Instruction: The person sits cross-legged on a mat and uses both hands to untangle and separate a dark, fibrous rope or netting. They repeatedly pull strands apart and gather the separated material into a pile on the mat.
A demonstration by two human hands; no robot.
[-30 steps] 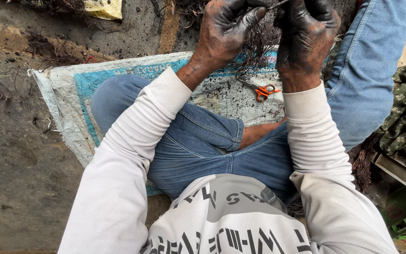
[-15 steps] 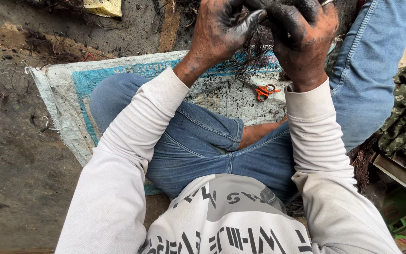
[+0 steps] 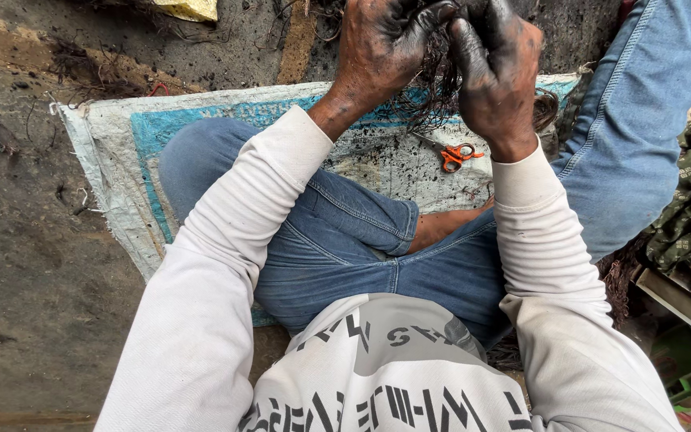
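At the top of the frame, the dirty left hand (image 3: 381,48) and right hand (image 3: 497,68) have moved closer together, fingers clenched on the tangled dark stringy roots (image 3: 433,88), above the small orange-handled scissors (image 3: 456,154).

Two soot-black hands (image 3: 441,56), one tangle of dark fibres (image 3: 433,88), one pair of orange scissors (image 3: 456,154), one woven mat (image 3: 121,152).

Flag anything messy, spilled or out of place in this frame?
Both hands, left hand and right hand, are blackened with grime and grip a tangle of dark fibres. Dark specks litter the woven sack mat, whose edge is frayed. Orange-handled scissors lie loose on the mat below the hands.
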